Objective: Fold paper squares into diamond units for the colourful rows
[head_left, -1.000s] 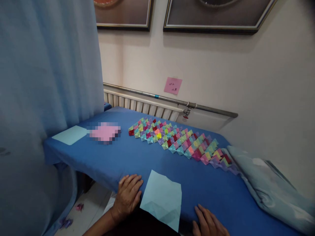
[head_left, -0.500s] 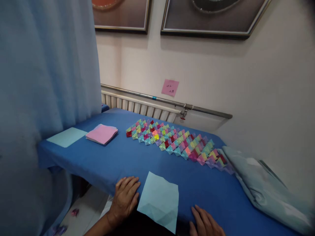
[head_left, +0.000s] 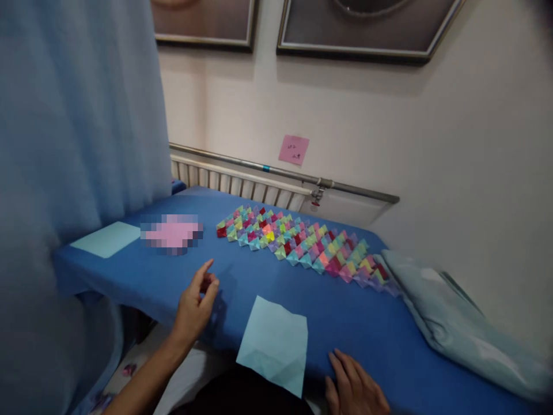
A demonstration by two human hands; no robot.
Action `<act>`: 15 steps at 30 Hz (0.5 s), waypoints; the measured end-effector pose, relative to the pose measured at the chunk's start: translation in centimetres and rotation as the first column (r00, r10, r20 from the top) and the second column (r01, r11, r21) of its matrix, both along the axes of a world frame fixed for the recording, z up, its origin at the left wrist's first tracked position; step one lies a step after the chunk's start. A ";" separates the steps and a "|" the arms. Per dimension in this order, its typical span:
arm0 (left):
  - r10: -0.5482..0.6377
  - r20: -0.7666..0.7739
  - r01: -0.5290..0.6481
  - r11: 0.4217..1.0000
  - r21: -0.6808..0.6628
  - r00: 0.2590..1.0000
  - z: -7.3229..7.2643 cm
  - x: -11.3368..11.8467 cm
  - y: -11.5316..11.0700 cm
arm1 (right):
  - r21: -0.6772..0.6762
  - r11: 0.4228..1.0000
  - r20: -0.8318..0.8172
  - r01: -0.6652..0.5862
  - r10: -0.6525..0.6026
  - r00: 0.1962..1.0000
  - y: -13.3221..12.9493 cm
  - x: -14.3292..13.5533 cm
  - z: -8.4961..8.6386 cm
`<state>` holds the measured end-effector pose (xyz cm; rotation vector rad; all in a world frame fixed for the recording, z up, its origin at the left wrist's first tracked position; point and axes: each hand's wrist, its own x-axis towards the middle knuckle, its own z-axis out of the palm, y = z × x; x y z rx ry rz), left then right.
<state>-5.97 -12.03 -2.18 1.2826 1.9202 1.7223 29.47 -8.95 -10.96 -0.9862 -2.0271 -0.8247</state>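
Observation:
My left hand (head_left: 196, 297) is raised over the blue-covered table (head_left: 173, 282), its index finger stretched toward the stack of pink paper (head_left: 173, 231) and its thumb apart from it. It holds nothing. A creased light-blue sheet of paper (head_left: 275, 343) lies at the near edge, between my two hands. My right hand (head_left: 356, 383) rests on the cloth to the right of that sheet, fingers stretched out and nothing in them. Another pale blue-green sheet (head_left: 107, 239) lies flat at the far left, beside the pink stack, which is blurred into coarse blocks.
Rows of folded, many-coloured paper pieces (head_left: 298, 239) stretch across the back of the table. A folded pale-green blanket (head_left: 453, 328) lies at the right. On the left hangs a blue curtain (head_left: 82, 127). A radiator (head_left: 237, 183) and pipe run along the wall.
My left hand has lifted off the table edge beside the light-blue sheet and moved forward and left, its index finger extending. My right hand stays resting on the cloth.

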 end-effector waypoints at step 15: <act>-0.771 -0.074 0.695 0.607 -0.385 0.632 0.4 2.0 -1.8 | -0.277 0.960 -0.133 0.041 -0.080 0.988 -2.5 -1.6 1.2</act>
